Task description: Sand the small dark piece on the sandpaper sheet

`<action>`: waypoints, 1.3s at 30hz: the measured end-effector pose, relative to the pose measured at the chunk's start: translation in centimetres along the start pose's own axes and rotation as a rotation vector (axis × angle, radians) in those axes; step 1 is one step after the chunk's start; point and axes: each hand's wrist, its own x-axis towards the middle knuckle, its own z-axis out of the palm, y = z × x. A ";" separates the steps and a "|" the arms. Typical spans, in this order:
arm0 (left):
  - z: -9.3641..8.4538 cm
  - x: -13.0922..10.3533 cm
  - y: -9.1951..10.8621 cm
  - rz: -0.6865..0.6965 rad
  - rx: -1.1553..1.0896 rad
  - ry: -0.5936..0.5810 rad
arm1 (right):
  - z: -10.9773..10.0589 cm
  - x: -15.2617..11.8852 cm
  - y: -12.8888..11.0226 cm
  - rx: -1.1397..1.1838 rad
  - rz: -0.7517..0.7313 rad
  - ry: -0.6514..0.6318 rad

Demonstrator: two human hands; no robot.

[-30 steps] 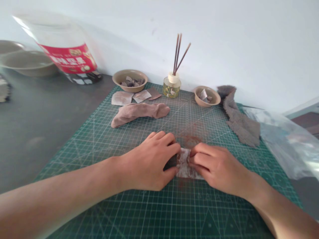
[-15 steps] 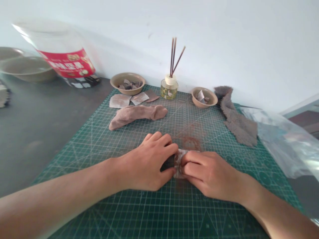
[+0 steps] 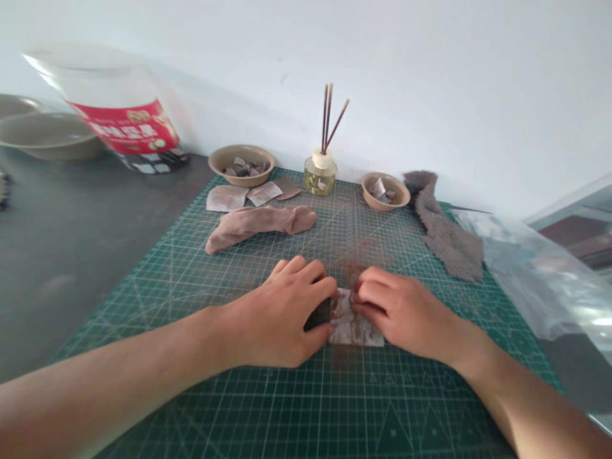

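Observation:
My left hand is closed round a dark block-like piece, thumb near me and fingers on the far side. At that piece's right end lies a whitish rectangular sheet smeared with brown. My right hand rests over the sheet's right part, fingers curled together at its far edge; whatever they pinch is hidden. Beneath both hands is a green cutting mat with a white grid, and reddish-brown dust marks it beyond the sheet.
Behind my hands lie a brownish rolled cloth and several sandpaper-like pieces. Two small bowls of scraps flank a reed diffuser. A grey cloth and clear plastic bag lie right; a large clear jar stands left.
My right hand has shifted away from me across the sheet, uncovering more of its near right part. My left hand keeps its grip on the dark piece. The view has tilted slightly.

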 end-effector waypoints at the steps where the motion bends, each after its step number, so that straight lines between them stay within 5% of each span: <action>1: 0.0 0.0 0.0 0.002 0.000 0.005 | -0.4 -0.1 0.2 0.007 0.037 -0.013; 8: 0.1 0.0 0.0 -0.006 0.005 0.002 | 0.3 -0.5 -0.6 0.074 -0.142 -0.130; 13: 0.1 0.0 0.0 -0.007 0.018 0.003 | -0.4 -0.2 0.3 0.035 0.049 -0.060; 17: 0.0 -0.1 0.1 -0.005 0.018 0.005 | -0.8 -0.5 0.0 0.127 -0.070 -0.201; 19: 0.0 -0.2 0.1 -0.008 0.019 0.001 | -0.2 -0.4 -0.4 0.126 -0.109 -0.163; 24: 0.0 -0.1 0.1 -0.010 0.024 0.006 | -0.2 -0.2 0.2 0.064 0.072 -0.069; 29: 0.2 -0.1 0.0 -0.013 0.023 -0.002 | 0.0 -0.5 -0.2 0.124 -0.119 -0.185; 33: 0.3 0.0 -0.1 -0.015 0.023 -0.006 | -0.1 -0.5 -0.2 -0.029 -0.016 -0.072; 39: 0.2 -0.1 0.0 -0.022 0.018 -0.019 | -0.6 -0.8 -0.3 0.070 -0.166 -0.226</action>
